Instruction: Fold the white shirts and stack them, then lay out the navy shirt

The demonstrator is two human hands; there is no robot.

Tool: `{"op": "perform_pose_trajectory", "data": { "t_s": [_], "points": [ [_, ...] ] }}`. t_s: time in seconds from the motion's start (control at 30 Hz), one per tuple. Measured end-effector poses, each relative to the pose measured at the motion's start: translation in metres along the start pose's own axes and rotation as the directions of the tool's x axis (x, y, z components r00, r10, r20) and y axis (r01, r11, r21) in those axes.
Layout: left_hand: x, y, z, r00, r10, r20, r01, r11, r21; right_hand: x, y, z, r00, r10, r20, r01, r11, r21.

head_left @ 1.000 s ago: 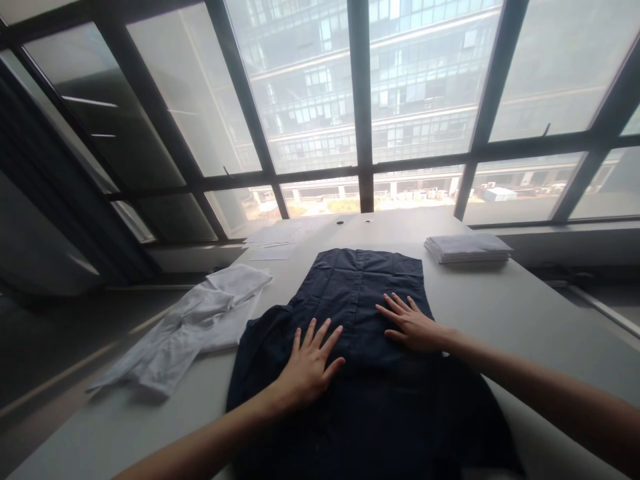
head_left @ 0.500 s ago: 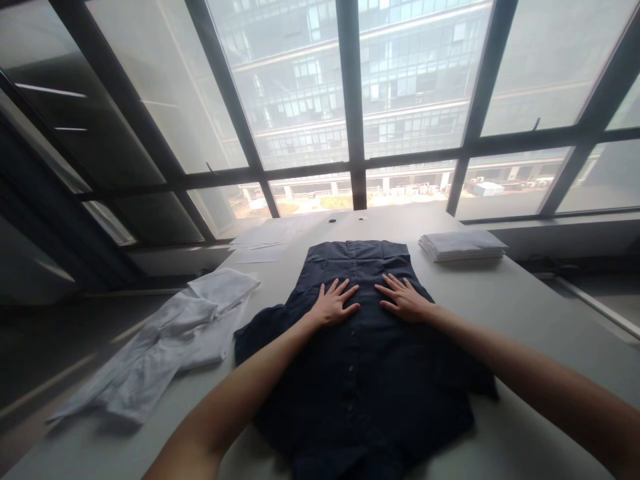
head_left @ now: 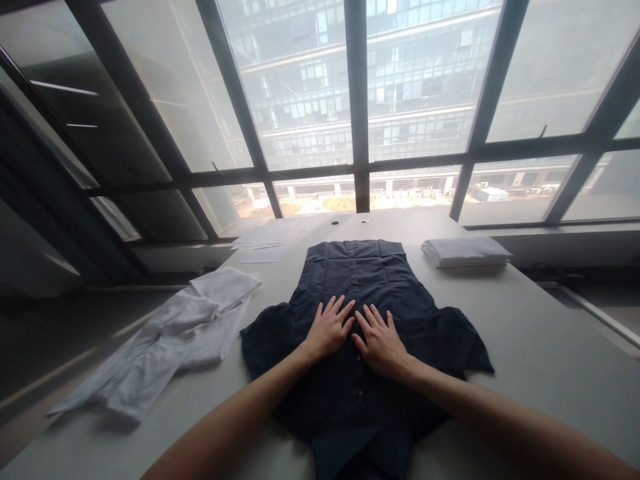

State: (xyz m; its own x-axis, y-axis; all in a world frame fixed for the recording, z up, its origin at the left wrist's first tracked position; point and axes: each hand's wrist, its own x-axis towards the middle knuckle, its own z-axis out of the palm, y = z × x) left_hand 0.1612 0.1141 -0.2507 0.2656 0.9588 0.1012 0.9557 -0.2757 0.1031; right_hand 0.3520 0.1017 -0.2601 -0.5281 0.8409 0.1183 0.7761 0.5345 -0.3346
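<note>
A dark navy short-sleeved shirt [head_left: 370, 280] lies spread flat on the pale table [head_left: 520, 320], button placket up, its hem toward the window. My left hand [head_left: 327, 328] rests flat on the shirt's middle with fingers stretched out. Right beside it, my right hand [head_left: 379, 340] also lies flat on the cloth, fingers spread. The two hands nearly touch over the button line. Neither hand holds anything.
A crumpled white garment [head_left: 170, 333] lies on the table to the left. At the back right sits a stack of folded white cloth [head_left: 465, 252]. Loose paper sheets [head_left: 270, 240] lie near the window. Large windows [head_left: 350, 100] rise behind the table's far edge.
Both hands have slid back toward me and drawn together at the shirt's middle. The shirt now lies flatter, with its right sleeve spread out to the side.
</note>
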Motion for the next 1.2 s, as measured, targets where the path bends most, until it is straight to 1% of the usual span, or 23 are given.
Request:
{"op": "perform_pose_trajectory", "data": {
  "t_s": [0.07, 0.13, 0.2, 0.3, 0.4, 0.47, 0.5, 0.57, 0.63, 0.7, 0.77, 0.83, 0.97, 1.07, 1.2],
  "points": [
    [-0.014, -0.011, -0.005, 1.0, 0.025, -0.003, -0.025, 1.0, -0.017, -0.005, 0.006, -0.003, 0.999, -0.032, 0.021, 0.032, 0.999, 0.004],
    [-0.026, -0.027, -0.011, 1.0, 0.022, -0.01, -0.023, 1.0, -0.015, -0.007, 0.017, -0.009, 1.0, -0.021, 0.018, 0.022, 1.0, -0.008],
    [-0.036, -0.044, -0.015, 1.0, -0.002, -0.023, 0.003, 1.0, 0.003, -0.009, 0.03, -0.013, 1.0, 0.025, -0.004, -0.026, 0.999, -0.037],
    [-0.048, -0.066, -0.017, 0.998, -0.049, -0.04, 0.049, 0.999, 0.01, -0.015, 0.044, -0.018, 0.991, 0.123, -0.056, -0.127, 0.989, -0.078],
    [-0.053, -0.074, -0.019, 0.995, -0.078, -0.057, 0.078, 0.997, 0.006, -0.02, 0.048, -0.023, 0.985, 0.152, -0.086, -0.159, 0.984, -0.078],
    [-0.054, -0.067, -0.023, 0.994, -0.076, -0.081, 0.077, 0.997, 0.012, -0.02, 0.045, -0.026, 0.98, 0.168, -0.109, -0.176, 0.982, -0.068],
    [-0.056, -0.06, -0.026, 0.993, -0.061, -0.098, 0.063, 0.998, 0.009, -0.02, 0.042, -0.027, 0.975, 0.183, -0.125, -0.192, 0.979, -0.064],
    [-0.06, -0.038, -0.03, 0.992, -0.005, -0.128, 0.003, 1.0, -0.018, -0.021, 0.031, -0.027, 0.972, 0.189, -0.142, -0.197, 0.979, -0.048],
    [-0.065, -0.011, -0.029, 0.989, 0.082, -0.119, -0.091, 0.994, -0.069, -0.022, 0.018, -0.023, 0.985, 0.123, -0.125, -0.126, 0.992, -0.02],
    [-0.069, 0.012, -0.024, 0.985, 0.159, -0.065, -0.165, 0.979, -0.117, -0.024, 0.006, -0.017, 0.997, -0.006, -0.078, 0.006, 1.0, 0.007],
    [-0.07, 0.027, -0.017, 0.98, 0.201, 0.001, -0.199, 0.969, -0.148, -0.026, -0.001, -0.011, 0.994, -0.108, -0.018, 0.108, 0.994, 0.023],
    [-0.071, 0.032, -0.011, 0.978, 0.205, 0.042, -0.196, 0.968, -0.155, -0.027, -0.003, -0.007, 0.989, -0.143, 0.03, 0.142, 0.99, 0.026],
    [-0.072, 0.027, -0.007, 0.977, 0.206, 0.059, -0.198, 0.973, -0.12, -0.03, 0.007, -0.007, 0.991, -0.128, 0.049, 0.128, 0.992, 0.004],
    [-0.072, 0.026, -0.008, 0.975, 0.211, 0.061, -0.205, 0.974, -0.097, -0.033, 0.021, -0.01, 0.994, -0.101, 0.046, 0.102, 0.995, -0.015],
    [-0.072, 0.027, -0.01, 0.977, 0.205, 0.061, -0.199, 0.976, -0.088, -0.04, 0.046, -0.016, 0.998, -0.052, 0.04, 0.055, 0.996, -0.065]
  ]
}}
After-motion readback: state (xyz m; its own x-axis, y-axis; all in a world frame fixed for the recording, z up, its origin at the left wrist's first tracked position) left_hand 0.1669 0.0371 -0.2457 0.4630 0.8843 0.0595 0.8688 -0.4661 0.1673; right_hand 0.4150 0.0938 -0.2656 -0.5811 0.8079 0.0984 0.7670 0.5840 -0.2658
